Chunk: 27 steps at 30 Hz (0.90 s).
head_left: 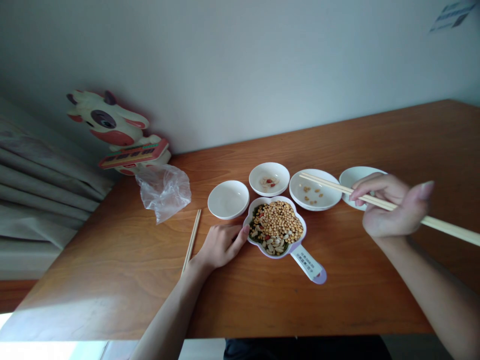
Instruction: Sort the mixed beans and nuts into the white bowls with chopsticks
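Note:
My right hand (392, 205) holds a pair of wooden chopsticks (453, 230), their tips over a white bowl (330, 202) with several soybeans in it. My left hand (221, 245) is closed at the left rim of a flower-shaped, lilac-edged dish (276, 256) with a labelled handle (309, 264). Its thumb lies on the rim; the other fingers are partly hidden. Soybeans (279, 215), pale peanut-like pieces (275, 246), a few red bits and something dark green fill the dish. Behind my right hand, another white bowl (354, 175) is partly covered.
A white bowl (228, 200) stands left of the dish, and one with red and pale bits (269, 167) behind it. Another chopstick pair (192, 240), a crumpled clear plastic bag (165, 192) and a cow-shaped toy keyboard (123, 135) are at left. A wall backs the wooden table (112, 280).

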Motion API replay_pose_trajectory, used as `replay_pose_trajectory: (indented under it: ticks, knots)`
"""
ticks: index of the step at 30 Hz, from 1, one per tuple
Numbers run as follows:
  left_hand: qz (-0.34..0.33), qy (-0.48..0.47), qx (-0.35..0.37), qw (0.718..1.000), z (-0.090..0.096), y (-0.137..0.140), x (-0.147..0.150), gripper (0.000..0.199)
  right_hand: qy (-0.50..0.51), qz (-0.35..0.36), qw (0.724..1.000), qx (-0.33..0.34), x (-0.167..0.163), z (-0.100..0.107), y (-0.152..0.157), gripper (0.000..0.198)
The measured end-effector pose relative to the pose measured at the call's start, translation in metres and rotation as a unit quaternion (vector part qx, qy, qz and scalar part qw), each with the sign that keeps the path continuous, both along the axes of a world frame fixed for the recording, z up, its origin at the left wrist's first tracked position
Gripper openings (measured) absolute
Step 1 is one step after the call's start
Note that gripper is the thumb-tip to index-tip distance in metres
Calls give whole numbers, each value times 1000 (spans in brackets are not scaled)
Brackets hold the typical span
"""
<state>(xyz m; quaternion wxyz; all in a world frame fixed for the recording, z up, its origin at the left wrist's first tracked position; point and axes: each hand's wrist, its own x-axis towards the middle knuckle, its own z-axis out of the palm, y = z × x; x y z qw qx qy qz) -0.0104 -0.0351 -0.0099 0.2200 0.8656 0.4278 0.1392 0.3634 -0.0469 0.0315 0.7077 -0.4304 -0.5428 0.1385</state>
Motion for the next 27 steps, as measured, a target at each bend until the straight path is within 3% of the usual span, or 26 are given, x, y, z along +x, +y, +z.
replay_pose_trajectory:
  ticks: [6, 12, 19, 27]
  knots:
    - [4, 3, 2, 1000, 1, 0, 1, 55, -19, 41, 999, 3, 1, 1, 0, 82]
    - [5, 3, 5, 1000, 3, -1, 2, 57, -30, 118, 991, -53, -8, -2, -6, 79]
    - [7, 5, 9, 1000, 3, -1, 2, 58, -105, 199, 969, -97, -9, -19, -4, 78]
    - [6, 3, 6, 1000, 4, -1, 2, 57, -187, 217, 950, -123, -11, -23, -4, 74]
